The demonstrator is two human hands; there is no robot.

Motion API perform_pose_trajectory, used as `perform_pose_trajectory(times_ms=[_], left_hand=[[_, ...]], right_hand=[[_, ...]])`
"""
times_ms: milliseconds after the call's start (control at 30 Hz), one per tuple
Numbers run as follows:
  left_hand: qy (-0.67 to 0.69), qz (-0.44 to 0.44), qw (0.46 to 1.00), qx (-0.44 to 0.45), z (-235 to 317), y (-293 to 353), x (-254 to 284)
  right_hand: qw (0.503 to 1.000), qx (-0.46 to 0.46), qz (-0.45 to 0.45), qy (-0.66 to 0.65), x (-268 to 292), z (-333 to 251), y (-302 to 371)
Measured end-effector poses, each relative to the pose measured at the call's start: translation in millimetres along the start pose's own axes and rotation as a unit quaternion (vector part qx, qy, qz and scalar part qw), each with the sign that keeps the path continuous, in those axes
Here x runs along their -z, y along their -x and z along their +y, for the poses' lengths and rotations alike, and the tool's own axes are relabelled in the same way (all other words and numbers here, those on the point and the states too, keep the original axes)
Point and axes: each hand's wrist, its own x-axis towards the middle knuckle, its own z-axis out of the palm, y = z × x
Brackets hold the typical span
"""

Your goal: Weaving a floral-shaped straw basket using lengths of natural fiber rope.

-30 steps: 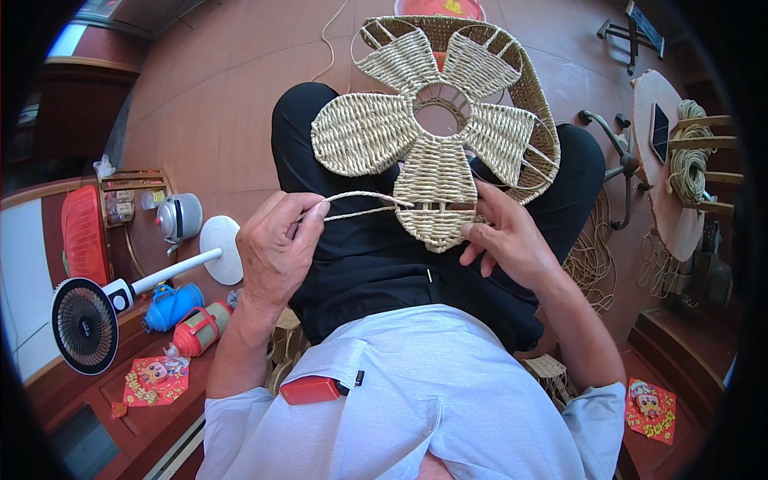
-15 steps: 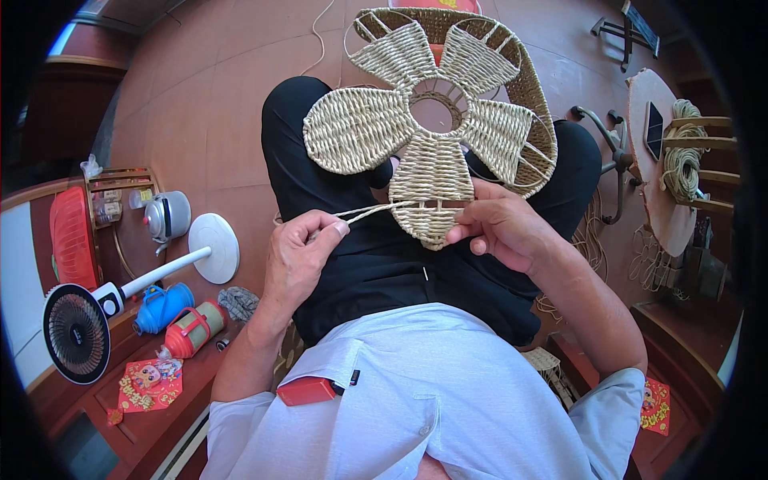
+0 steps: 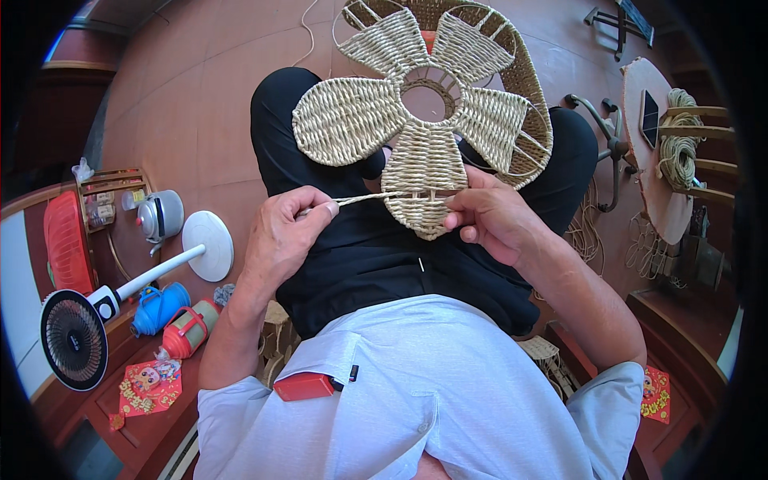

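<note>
A woven straw flower-shaped panel [image 3: 352, 120] with five petals and a round hole rests over my lap. Its nearest petal points toward me; a narrow gap with bare ribs crosses it, with woven straw above and below. My left hand [image 3: 280, 232] is closed in a pinch on a straw cord [image 3: 360, 198], which runs taut to the left edge of that gap. My right hand [image 3: 500, 212] grips the petal's right edge at the gap, thumb below and fingers above. Some fingertips are hidden behind the weave. The two far petals and the right one have bare wire frame at their outer ends.
A deep woven basket body [image 3: 532, 88] lies beyond the panel between my knees. On the left stand a fan [image 3: 76, 340], a kettle [image 3: 164, 216], a blue flask [image 3: 160, 308] and a red flask [image 3: 188, 332]. To the right, coiled cord [image 3: 680, 152] hangs beside a round board [image 3: 652, 184] holding a phone [image 3: 650, 118].
My left hand has shifted slightly up and left. The cord's strands, slack and apart before, are now drawn tight in one line. My right hand keeps its grip on the petal.
</note>
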Motion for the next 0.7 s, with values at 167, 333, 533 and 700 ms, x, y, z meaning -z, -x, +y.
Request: perform_pose_trajectory(times_ms=[167, 333, 533, 700], left_hand=[[-0.017, -0.005, 1.0, -0.018, 1.1, -1.2, 0.9], [-0.268, 0.169, 0.913, -0.258, 17.0, 7.9, -18.5], [-0.218, 0.111, 0.878, -0.412, 40.1, -7.1, -66.5], [-0.195, 0.077, 0.891, -0.402, 42.8, -22.6, -84.1]], right_hand=[[1.0, -0.009, 0.009, -0.005, -0.4, -0.3, -2.2], [1.0, -0.008, 0.005, -0.025, -0.3, -0.4, -3.0], [1.0, -0.004, -0.003, -0.024, 0.6, -1.0, -4.0], [0.999, 0.0, -0.004, -0.035, 1.0, 0.8, -4.6]])
